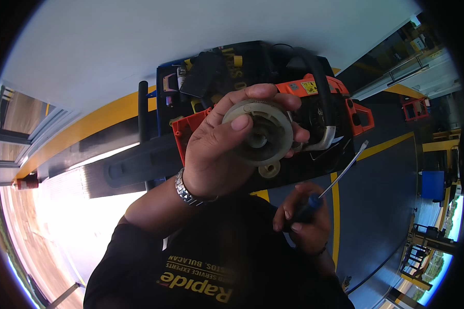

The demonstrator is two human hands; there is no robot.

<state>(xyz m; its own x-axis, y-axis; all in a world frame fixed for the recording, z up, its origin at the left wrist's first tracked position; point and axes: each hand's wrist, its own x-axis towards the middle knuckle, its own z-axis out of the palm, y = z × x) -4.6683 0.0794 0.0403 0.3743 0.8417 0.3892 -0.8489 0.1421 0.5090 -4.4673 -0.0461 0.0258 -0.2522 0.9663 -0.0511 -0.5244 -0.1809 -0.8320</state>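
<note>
My left hand (211, 136) grips a round, off-white plastic pulley (273, 150), thumb across its near face and fingers around its rim. A hollow with a small hub shows in the pulley's middle. Lower and to the right, my right hand (312, 226) is closed around the dark blue handle of a screwdriver (341, 175). Its metal shaft points up and to the right, apart from the pulley. Behind the pulley lies an orange chainsaw (300, 88) with a black curved handle. A small pale ring-shaped part (269, 170) sits just below the pulley.
An orange housing piece (182, 135) lies partly behind my left hand. A long dark bar cover (131, 168) reaches out to the left. Bottles and a black part (203, 77) crowd the cart's far left. Further off stand a blue box (433, 184) and a red frame (415, 109).
</note>
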